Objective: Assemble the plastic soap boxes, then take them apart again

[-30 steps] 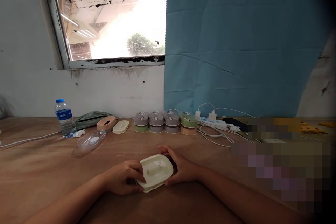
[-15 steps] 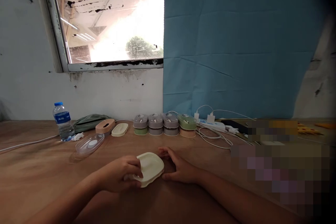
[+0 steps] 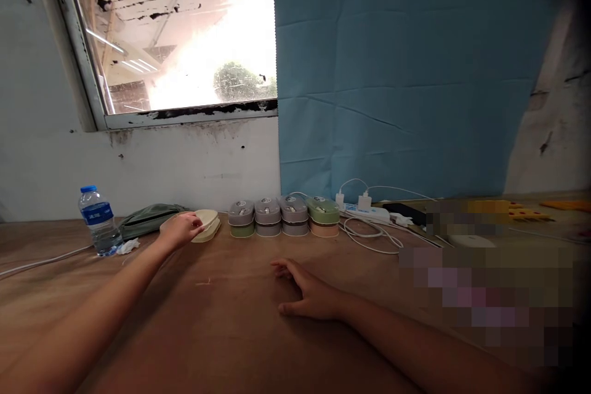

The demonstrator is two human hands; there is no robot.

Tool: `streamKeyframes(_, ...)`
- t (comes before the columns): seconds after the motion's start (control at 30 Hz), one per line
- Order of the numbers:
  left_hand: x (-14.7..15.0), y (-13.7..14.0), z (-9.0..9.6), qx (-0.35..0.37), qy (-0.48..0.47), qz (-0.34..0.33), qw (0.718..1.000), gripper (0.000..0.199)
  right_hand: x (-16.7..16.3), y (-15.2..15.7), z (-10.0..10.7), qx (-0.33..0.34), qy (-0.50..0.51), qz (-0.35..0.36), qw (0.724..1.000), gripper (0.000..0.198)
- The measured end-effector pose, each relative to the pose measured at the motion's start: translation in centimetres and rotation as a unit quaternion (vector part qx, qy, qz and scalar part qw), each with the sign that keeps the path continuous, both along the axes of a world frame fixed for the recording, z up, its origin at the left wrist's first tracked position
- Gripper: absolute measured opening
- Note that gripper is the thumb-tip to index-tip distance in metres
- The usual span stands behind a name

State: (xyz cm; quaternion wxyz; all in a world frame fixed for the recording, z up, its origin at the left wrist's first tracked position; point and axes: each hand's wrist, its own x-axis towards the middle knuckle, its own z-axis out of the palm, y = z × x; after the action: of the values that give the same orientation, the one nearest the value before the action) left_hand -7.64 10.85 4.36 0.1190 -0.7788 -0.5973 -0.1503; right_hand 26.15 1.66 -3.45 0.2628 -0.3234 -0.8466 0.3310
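My left hand (image 3: 181,230) reaches to the back left of the table, its fingers closed at the left edge of a cream plastic lid (image 3: 207,217). That lid rests on a similar cream piece (image 3: 211,235), making a small stack. The hand partly covers the lid, so the finger contact is not fully visible. My right hand (image 3: 310,293) lies low over the middle of the table, thumb and fingers apart, with nothing in it. A pinkish box (image 3: 167,221) behind my left hand is mostly hidden.
Several two-tier lunch boxes (image 3: 268,218) stand in a row by the wall. To the left are a water bottle (image 3: 98,221), crumpled tissue (image 3: 128,247) and green pouch (image 3: 150,220). On the right lie a power strip (image 3: 367,212) and looped white cables (image 3: 369,237).
My left hand has carried the cream lid from the middle of the table to the back left, onto the other cream piece. My right hand stays nearly in place, still open.
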Motion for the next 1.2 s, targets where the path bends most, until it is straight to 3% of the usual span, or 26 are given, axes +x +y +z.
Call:
streamKeyframes(0.2, 1.4, 4.5, -4.6, 0.037, -0.028, 0.060, 0.997, 0.029, 0.1, 0.0, -0.1, 0.009, -0.010, 0.008, 1.000, 0.071)
streamKeyframes(0.43, 1.3, 5.7, -7.7, 0.058, -0.037, 0.098, 0.993, 0.030, 0.2, -0.2, 0.1, 0.005, -0.017, 0.004, 1.000, 0.070)
streamKeyframes(0.6, 0.7, 5.8, -8.4, 0.068, -0.034, 0.103, 0.992, 0.031, 0.1, -0.2, 0.4, 0.018, -0.040, -0.007, 0.999, 0.065)
streamKeyframes(0.8, 0.5, 5.2, -8.5, 0.076, -0.045, 0.103, 0.991, 0.033, -0.3, -0.6, 1.3, 0.110, -0.115, 0.021, 0.987, 0.035)
streamKeyframes(1.03, 0.4, 4.0, -8.3, 0.093, -0.070, 0.097, 0.988, 0.033, -0.5, -1.0, 1.5, 0.165, -0.149, 0.034, 0.974, 0.035)
streamKeyframes(1.2, 3.6, 3.9, -7.6, 0.155, -0.113, 0.087, 0.978, 0.052, -0.5, -1.0, 1.6, 0.169, -0.148, 0.028, 0.974, 0.035)
